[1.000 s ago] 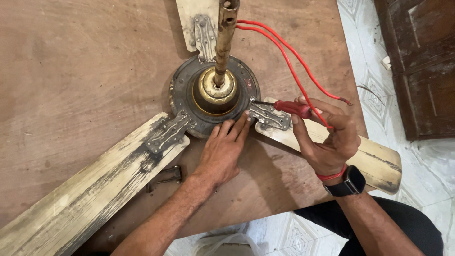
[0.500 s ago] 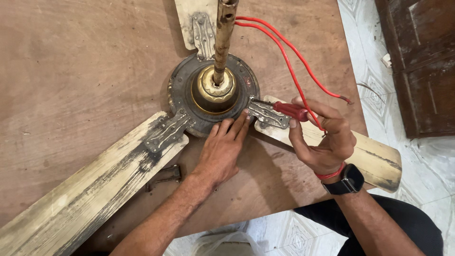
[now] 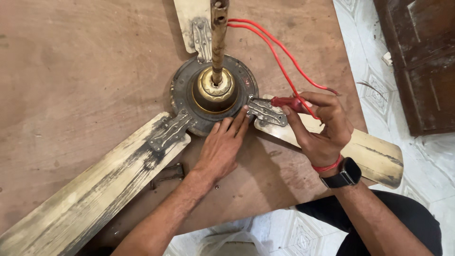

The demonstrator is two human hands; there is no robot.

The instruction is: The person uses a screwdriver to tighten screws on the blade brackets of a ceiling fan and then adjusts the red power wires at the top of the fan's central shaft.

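Broadly, by size:
Worktop [image 3: 71, 71]: brown board carrying a ceiling fan.
Fan [image 3: 214, 95]: lies at the middle, blades spread, rod upright.
Left hand [image 3: 222, 149]: flat, fingers spread, fingertips against the fan's hub.
Right hand [image 3: 322, 128]: pinching a red-handled screwdriver [image 3: 284, 102] at the blade bracket [image 3: 266, 112].

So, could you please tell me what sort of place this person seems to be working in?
Probably a home or small repair spot: an old ceiling fan lies on a worn wooden board over patterned floor tiles, and the right hand holds a red-handled screwdriver.
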